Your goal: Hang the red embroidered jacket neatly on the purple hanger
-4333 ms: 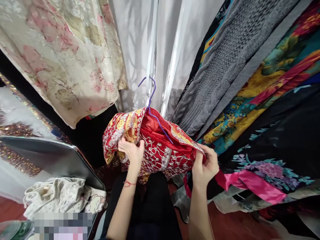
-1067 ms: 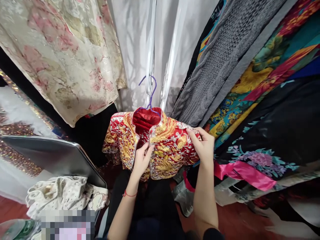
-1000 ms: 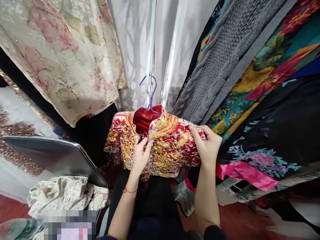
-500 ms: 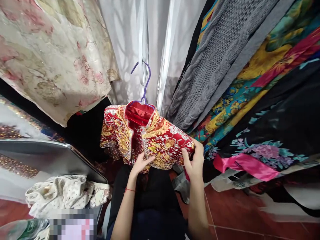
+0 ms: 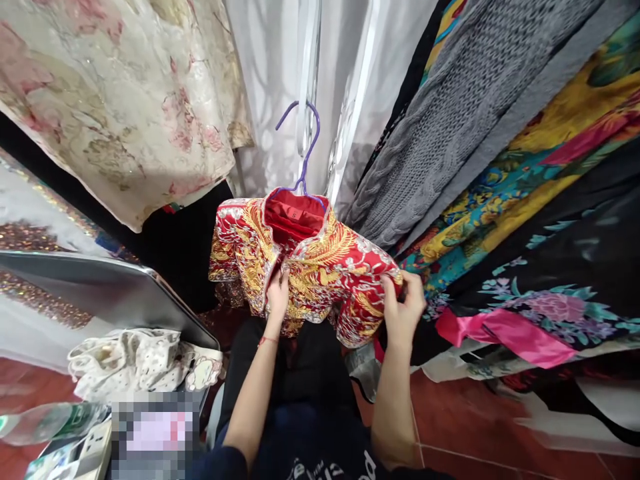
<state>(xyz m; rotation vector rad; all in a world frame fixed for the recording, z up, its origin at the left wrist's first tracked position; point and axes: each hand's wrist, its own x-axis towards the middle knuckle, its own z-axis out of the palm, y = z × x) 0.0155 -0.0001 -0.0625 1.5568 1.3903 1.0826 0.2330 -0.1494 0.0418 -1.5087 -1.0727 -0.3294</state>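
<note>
A red jacket with gold and silver embroidery and a stand-up collar hangs over my lap. Its purple hanger rises from the neck, with the hook beside a white vertical strip. At the front opening, my left hand is closed on the jacket's edge, its fingertips partly hidden in the cloth. My right hand pinches the end of the sleeve on the right, thumb in front and fingers behind. Inside the collar a small red label shows.
A pale floral garment hangs at upper left. To the right hang a grey knit and a black embroidered garment. At lower left are spotted white cloth, a dark panel edge and a plastic bottle.
My left hand has moved up along the front opening and closed on its edge. The two front halves sit closer together. My right hand stays on the sleeve; the view has shifted slightly.
</note>
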